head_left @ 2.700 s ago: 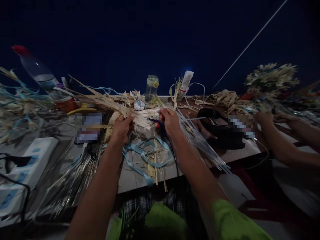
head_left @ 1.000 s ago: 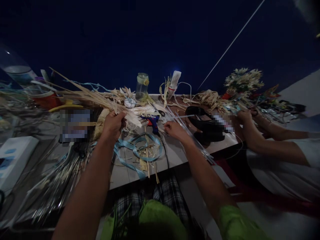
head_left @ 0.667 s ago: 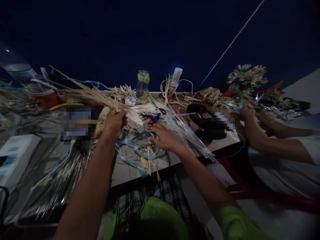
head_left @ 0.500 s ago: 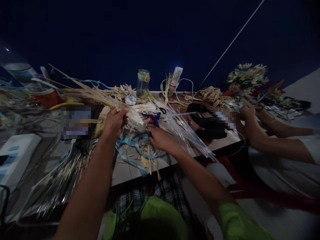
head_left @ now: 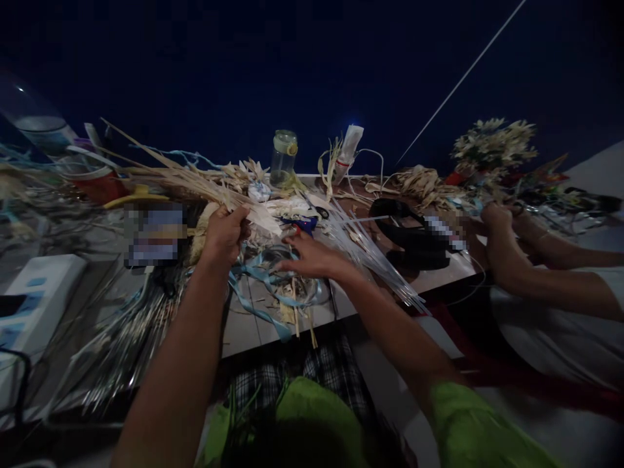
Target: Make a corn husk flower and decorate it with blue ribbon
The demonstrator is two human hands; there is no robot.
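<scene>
My left hand [head_left: 225, 233] is closed, thumb against fingers, on a pale, flat piece of dried husk [head_left: 266, 219] that points to the right. My right hand [head_left: 312, 255] is open, thumb and fingers apart, with nothing visible between them. Just beyond its fingertips lies a blue glue gun [head_left: 306, 224] with a red part; my fingers partly hide it, and I cannot tell whether they touch it. Loops of light blue ribbon [head_left: 266, 318] lie below both hands among husk scraps.
Clear plastic sticks [head_left: 375, 260] and a black object [head_left: 409, 237] lie to the right. A lidded bottle [head_left: 283, 159] stands behind. Thin wires [head_left: 127, 351] and a white box [head_left: 46, 299] are on the left. Another person's hands [head_left: 500, 227] work at far right.
My right hand's thumb and fingers have spread apart, and the hand has shifted slightly away from the glue gun. My left hand keeps its hold on the husk. The view has shifted a little.
</scene>
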